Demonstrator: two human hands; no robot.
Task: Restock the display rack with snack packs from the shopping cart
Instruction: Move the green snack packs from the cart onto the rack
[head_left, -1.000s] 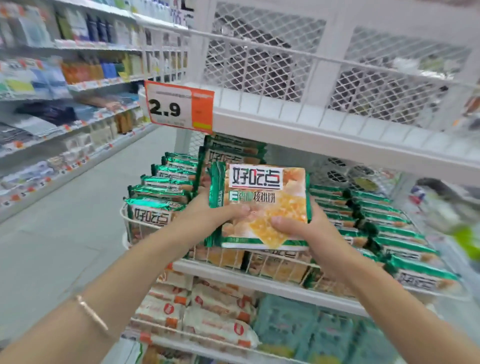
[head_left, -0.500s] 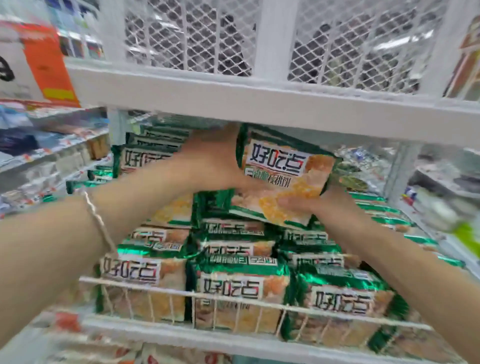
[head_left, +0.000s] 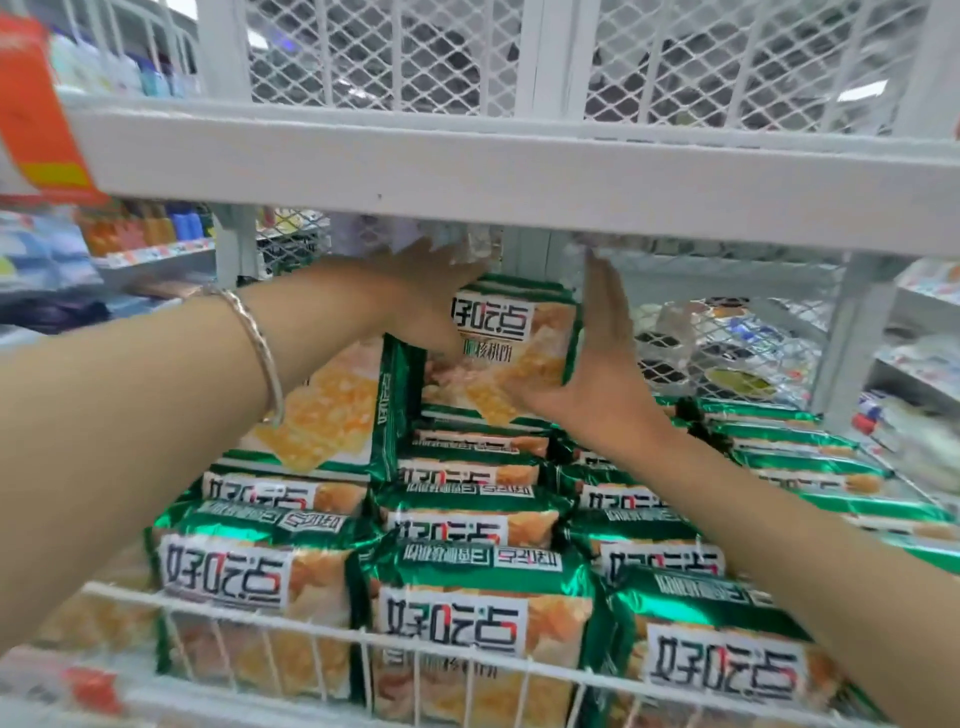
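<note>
1. Snack pack (head_left: 514, 353) stands at the rack's (head_left: 844, 332) back, pressed by right hand's (head_left: 597, 374) straight fingers; left hand's (head_left: 426, 306) grip is too blurred to tell
2. Unsupported, it may topple forward onto stacked packs (head_left: 467, 525)
3. Upper shelf (head_left: 519, 166) could catch knuckles

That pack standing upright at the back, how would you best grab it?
Probably grip the pack by its two side edges, reaching in from the front. It stands face-out on a stack, and the upper shelf hangs close above, leaving little room from the top.
</note>
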